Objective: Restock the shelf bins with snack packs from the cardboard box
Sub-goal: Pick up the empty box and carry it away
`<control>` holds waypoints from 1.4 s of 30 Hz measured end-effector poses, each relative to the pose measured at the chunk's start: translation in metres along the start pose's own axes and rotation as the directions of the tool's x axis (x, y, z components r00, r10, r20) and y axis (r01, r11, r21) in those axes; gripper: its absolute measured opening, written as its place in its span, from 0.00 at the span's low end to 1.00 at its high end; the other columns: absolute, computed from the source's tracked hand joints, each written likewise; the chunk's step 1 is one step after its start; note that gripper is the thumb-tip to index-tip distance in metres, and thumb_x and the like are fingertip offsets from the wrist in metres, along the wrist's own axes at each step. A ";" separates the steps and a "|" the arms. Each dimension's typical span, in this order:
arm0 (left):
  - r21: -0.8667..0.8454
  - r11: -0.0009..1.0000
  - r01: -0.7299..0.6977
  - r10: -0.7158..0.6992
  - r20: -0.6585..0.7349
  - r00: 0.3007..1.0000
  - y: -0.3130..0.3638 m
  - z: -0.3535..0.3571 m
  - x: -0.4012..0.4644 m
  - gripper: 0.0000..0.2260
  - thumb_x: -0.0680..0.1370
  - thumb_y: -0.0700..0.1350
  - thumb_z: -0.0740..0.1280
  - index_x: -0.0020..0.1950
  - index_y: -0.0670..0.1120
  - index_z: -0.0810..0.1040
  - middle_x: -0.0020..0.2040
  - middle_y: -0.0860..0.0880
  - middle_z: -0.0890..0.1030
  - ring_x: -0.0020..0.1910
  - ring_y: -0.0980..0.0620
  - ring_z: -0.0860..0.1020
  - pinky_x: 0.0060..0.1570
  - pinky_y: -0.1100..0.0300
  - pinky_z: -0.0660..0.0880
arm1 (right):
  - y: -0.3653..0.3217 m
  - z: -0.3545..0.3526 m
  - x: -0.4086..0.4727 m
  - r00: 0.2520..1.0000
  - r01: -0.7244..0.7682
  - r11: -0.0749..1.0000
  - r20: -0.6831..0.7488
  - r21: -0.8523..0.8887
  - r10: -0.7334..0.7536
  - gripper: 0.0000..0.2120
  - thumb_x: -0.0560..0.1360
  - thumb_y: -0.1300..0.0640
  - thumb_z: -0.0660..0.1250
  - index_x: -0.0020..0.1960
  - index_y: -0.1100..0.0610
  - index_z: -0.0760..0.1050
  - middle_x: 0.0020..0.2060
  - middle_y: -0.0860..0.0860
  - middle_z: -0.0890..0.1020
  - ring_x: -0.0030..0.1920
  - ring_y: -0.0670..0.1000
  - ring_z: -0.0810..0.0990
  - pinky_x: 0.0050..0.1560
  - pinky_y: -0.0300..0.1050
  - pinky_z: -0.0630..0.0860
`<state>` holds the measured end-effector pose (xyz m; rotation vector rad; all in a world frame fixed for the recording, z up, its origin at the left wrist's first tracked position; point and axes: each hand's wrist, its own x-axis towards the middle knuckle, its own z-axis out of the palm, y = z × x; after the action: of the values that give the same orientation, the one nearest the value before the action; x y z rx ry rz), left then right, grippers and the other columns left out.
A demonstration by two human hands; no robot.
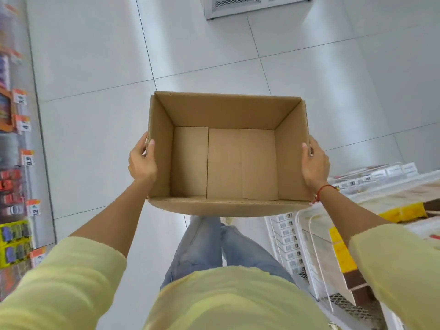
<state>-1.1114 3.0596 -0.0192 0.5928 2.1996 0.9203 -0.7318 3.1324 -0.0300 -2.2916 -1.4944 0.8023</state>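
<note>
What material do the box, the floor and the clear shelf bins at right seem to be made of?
Box: brown corrugated cardboard, matte; fold seams show on its bottom flaps. Floor: glossy white tile, probably ceramic; grout lines and light reflections. Shelf bins: transparent plastic, likely acrylic; clear walls with shiny edges.

From my remote seat, the fingers of the left hand (pixel 142 160) and the right hand (pixel 315 163) were hidden behind the outer walls of the cardboard box (pixel 226 120); only the thumbs showed. The box hid most of the shoes. The shelf (pixel 16 163) along the left edge of the frame was cut off and blurred, so I could not name its packs. At lower right, the clear bins (pixel 316 236) ran past the frame's edge, their labels too small to read.
</note>
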 end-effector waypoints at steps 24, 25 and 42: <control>0.005 0.997 -0.074 0.074 -0.087 0.993 0.323 0.275 0.278 0.16 0.82 0.51 0.59 0.70 0.61 0.71 0.65 0.54 0.78 0.62 0.55 0.76 0.58 0.66 0.60 | -0.181 -0.054 0.481 0.994 0.055 0.983 -0.105 0.175 -0.037 0.16 0.80 0.49 0.59 0.66 0.47 0.74 0.57 0.53 0.82 0.59 0.54 0.79 0.54 0.44 0.71; 0.003 0.997 -0.073 0.073 -0.097 0.993 0.335 0.291 0.288 0.16 0.82 0.50 0.59 0.70 0.61 0.71 0.65 0.54 0.78 0.62 0.55 0.76 0.58 0.66 0.60 | -0.187 -0.057 0.508 0.995 0.066 0.982 -0.091 0.176 -0.050 0.16 0.80 0.49 0.60 0.67 0.47 0.74 0.57 0.53 0.82 0.59 0.54 0.79 0.55 0.45 0.71; -0.023 0.998 0.058 -0.061 -0.111 0.992 0.448 0.504 0.459 0.17 0.82 0.48 0.58 0.71 0.60 0.69 0.67 0.54 0.76 0.64 0.52 0.75 0.61 0.61 0.62 | -0.251 -0.030 0.854 0.989 0.141 0.988 0.027 0.057 -0.143 0.18 0.80 0.48 0.59 0.68 0.49 0.72 0.58 0.56 0.81 0.58 0.58 0.79 0.58 0.54 0.73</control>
<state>-0.9877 3.8577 -0.1352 0.4741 2.2922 0.9633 -0.6390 4.0130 -0.1255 -2.1155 -1.6077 0.8311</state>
